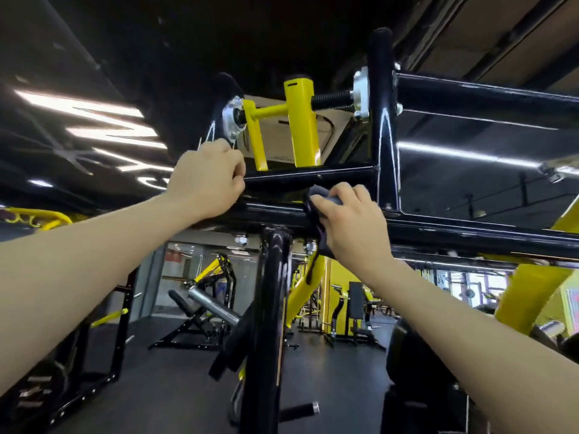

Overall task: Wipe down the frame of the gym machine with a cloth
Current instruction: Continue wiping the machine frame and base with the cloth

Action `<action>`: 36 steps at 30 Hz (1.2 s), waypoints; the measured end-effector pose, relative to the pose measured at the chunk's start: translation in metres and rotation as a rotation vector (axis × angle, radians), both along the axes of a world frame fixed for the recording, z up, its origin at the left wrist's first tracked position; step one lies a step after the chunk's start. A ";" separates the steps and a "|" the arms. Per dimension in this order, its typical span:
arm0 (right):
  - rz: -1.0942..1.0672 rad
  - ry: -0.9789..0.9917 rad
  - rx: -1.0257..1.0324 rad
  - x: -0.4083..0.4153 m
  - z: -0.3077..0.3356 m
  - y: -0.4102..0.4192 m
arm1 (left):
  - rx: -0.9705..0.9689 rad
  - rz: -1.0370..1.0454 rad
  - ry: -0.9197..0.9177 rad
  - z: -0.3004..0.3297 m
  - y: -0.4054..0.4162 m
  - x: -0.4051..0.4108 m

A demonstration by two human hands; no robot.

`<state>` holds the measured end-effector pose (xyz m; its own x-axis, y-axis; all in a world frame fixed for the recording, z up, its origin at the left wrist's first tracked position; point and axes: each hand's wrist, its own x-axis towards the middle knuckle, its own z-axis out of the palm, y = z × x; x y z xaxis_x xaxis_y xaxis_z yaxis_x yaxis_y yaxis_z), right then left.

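Observation:
The gym machine's black frame (470,233) runs overhead as a horizontal bar, with a black upright post (269,308) below it and a yellow pivot arm (300,120) above. My right hand (347,223) grips a dark grey cloth (316,198) and presses it on top of the horizontal bar, the cloth's tail hanging down behind the bar. My left hand (206,180) is raised to the left end of the upper frame, its fingers curled round the black crossbar (313,177) near a silver bearing plate (233,120).
A second black upright (380,120) rises right of the yellow arm. Other yellow and black machines (200,302) stand on the dark floor behind. A black handle (297,410) sticks out low on the post. Ceiling lights glow upper left.

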<state>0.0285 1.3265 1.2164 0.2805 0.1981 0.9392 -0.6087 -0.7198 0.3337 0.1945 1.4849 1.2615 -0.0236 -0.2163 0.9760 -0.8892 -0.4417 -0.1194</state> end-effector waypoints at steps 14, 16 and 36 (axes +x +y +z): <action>-0.077 0.119 0.043 0.095 0.012 0.094 | 0.049 -0.202 0.050 -0.026 0.046 0.074; -0.030 0.128 0.017 0.095 0.009 0.093 | 0.031 -0.191 -0.001 -0.031 0.044 0.074; 0.087 -0.046 -0.009 0.040 -0.012 0.034 | -0.054 -0.142 0.044 -0.051 0.024 0.066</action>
